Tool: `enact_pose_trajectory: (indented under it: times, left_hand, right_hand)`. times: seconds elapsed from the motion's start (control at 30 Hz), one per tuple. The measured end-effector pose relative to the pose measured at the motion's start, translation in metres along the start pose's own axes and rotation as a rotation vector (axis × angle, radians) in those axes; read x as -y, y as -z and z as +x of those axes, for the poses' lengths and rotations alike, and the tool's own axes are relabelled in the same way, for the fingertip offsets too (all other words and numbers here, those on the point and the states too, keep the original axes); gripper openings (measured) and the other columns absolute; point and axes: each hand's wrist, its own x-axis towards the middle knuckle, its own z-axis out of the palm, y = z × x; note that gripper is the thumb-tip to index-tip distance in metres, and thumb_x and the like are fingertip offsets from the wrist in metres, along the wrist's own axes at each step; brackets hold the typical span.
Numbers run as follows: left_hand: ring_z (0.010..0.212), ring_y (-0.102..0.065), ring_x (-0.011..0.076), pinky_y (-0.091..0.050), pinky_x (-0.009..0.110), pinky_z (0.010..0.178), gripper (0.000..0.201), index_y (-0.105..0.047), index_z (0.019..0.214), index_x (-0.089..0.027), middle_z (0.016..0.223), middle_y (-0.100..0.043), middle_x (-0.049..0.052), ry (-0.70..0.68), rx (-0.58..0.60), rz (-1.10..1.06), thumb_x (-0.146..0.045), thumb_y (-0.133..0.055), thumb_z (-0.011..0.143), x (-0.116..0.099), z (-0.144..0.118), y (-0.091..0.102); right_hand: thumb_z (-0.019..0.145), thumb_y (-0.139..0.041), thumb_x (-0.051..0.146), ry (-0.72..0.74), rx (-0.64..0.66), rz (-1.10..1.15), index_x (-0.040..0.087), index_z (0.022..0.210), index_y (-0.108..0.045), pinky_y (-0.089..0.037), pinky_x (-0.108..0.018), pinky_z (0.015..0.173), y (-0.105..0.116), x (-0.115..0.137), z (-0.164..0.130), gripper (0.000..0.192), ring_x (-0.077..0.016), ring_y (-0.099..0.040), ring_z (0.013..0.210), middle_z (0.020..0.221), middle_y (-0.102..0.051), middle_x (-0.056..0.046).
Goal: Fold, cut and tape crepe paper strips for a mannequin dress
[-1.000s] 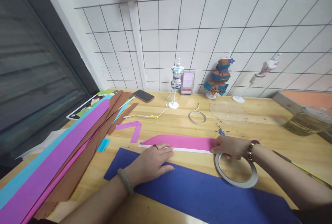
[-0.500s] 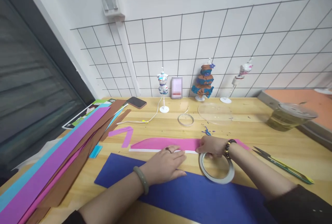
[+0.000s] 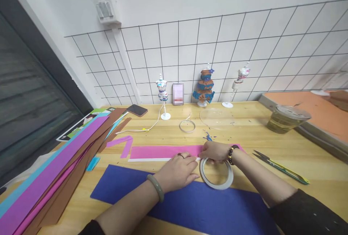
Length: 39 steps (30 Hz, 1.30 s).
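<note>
On the wooden bench [image 3: 272, 140], the left hand [image 3: 178, 171] lies flat, fingers on the white tape edge of a pink paper strip [image 3: 163, 152] and over a dark blue sheet [image 3: 195, 206]. The right hand [image 3: 214, 151] pinches the strip's end beside a tape roll [image 3: 216, 173]. Scissors [image 3: 280, 168] lie to the right, near a lidded cup [image 3: 286, 119].
</note>
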Motion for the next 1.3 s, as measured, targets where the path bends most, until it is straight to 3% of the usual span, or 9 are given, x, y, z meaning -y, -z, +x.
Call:
enact_pose_trajectory:
  times: [0.07,0.13,0.23,0.57,0.87,1.03,1.17,1.3]
  left_hand:
    - [0.108,-0.049,0.0229,-0.041,0.035,0.093,0.031,-0.053,0.104,-0.013,0.108,-0.06,0.009,-0.015,-0.006,0.01,-0.039,-0.046,0.088,-0.001,0.0,0.0]
    - [0.108,-0.05,0.0226,-0.04,0.035,0.094,0.032,-0.053,0.105,-0.013,0.107,-0.06,0.009,-0.023,-0.02,0.012,-0.039,-0.045,0.089,-0.001,0.0,-0.002]
    - [0.109,-0.05,0.0225,-0.04,0.035,0.093,0.032,-0.053,0.106,-0.014,0.109,-0.06,0.009,-0.021,-0.041,0.013,-0.04,-0.046,0.088,0.0,-0.001,-0.004]
    - [0.109,-0.051,0.0207,-0.04,0.032,0.095,0.029,-0.053,0.102,-0.014,0.112,-0.06,0.007,-0.011,-0.06,0.003,-0.038,-0.053,0.085,0.002,0.0,-0.005]
    - [0.109,-0.051,0.0211,-0.04,0.033,0.094,0.027,-0.053,0.103,-0.015,0.11,-0.06,0.008,-0.004,-0.062,-0.051,-0.036,-0.051,0.086,0.002,0.001,-0.003]
    - [0.106,-0.052,0.0212,-0.042,0.033,0.091,0.029,-0.051,0.107,-0.015,0.107,-0.061,0.008,0.017,-0.054,-0.071,-0.036,-0.05,0.087,0.002,0.001,-0.003]
    - [0.105,-0.051,0.0211,-0.042,0.033,0.09,0.028,-0.05,0.109,-0.015,0.108,-0.06,0.008,0.013,-0.043,-0.072,-0.034,-0.05,0.087,0.002,0.002,-0.003]
    - [0.105,-0.051,0.0209,-0.041,0.033,0.091,0.025,-0.051,0.106,-0.016,0.107,-0.06,0.007,0.016,-0.036,-0.081,-0.032,-0.05,0.087,0.002,0.003,-0.001]
  right_hand:
    - [0.088,-0.048,0.04,0.005,0.047,0.036,0.014,0.101,-0.058,-0.049,-0.028,0.061,0.004,-0.003,-0.007,0.031,-0.0113,-0.058,0.068,0.088,-0.062,-0.003]
    - [0.088,-0.044,0.043,0.02,0.082,0.076,0.014,0.09,-0.06,-0.041,-0.02,0.046,0.008,-0.005,-0.015,0.033,-0.0061,-0.048,0.047,0.065,-0.059,0.001]
    - [0.084,-0.044,0.044,0.055,0.07,0.129,0.016,0.082,-0.059,-0.03,-0.018,0.039,0.012,-0.006,-0.028,0.033,-0.0039,-0.036,0.037,0.051,-0.052,0.004]
    - [0.079,-0.047,0.041,-0.032,-0.252,0.075,0.018,0.091,-0.056,-0.034,-0.02,0.049,0.023,-0.035,-0.07,0.027,-0.0089,-0.045,0.054,0.064,-0.056,0.001]
    - [0.086,-0.037,0.048,0.024,-0.439,-0.169,0.024,0.094,-0.058,-0.041,-0.025,0.057,0.014,-0.066,-0.099,0.033,-0.0147,-0.056,0.059,0.07,-0.065,-0.001]
    - [0.089,-0.037,0.04,0.145,-0.536,-0.31,0.026,0.096,-0.065,-0.045,-0.026,0.064,0.011,-0.081,-0.104,0.032,-0.0168,-0.063,0.073,0.089,-0.069,-0.003]
    - [0.09,-0.034,0.032,0.205,-0.62,-0.631,0.028,0.103,-0.064,-0.04,-0.026,0.053,0.007,-0.085,-0.101,0.033,-0.0154,-0.061,0.061,0.081,-0.065,-0.004]
    - [0.088,-0.035,0.026,0.227,-0.666,-0.851,0.025,0.093,-0.065,-0.029,-0.025,0.043,0.004,-0.084,-0.097,0.031,-0.0098,-0.049,0.044,0.076,-0.058,-0.003]
